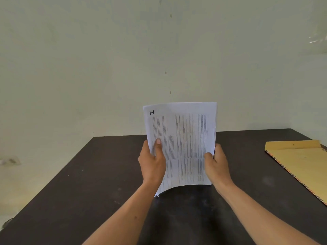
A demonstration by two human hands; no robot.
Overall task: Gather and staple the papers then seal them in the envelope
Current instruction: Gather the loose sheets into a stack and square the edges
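Note:
A stack of white printed papers (184, 138) stands upright on its lower edge above the dark table (88, 183), with a handwritten mark at its top left corner. My left hand (152, 163) grips the stack's left edge, thumb on the front. My right hand (216, 163) grips the right edge. The bottom edge curves, and its lower left corner touches the table. A tan envelope (300, 165) with a striped border lies flat at the table's right side, apart from both hands. No stapler shows in the view.
A pale wall (106, 68) rises behind the table's far edge. Floor shows to the left of the table.

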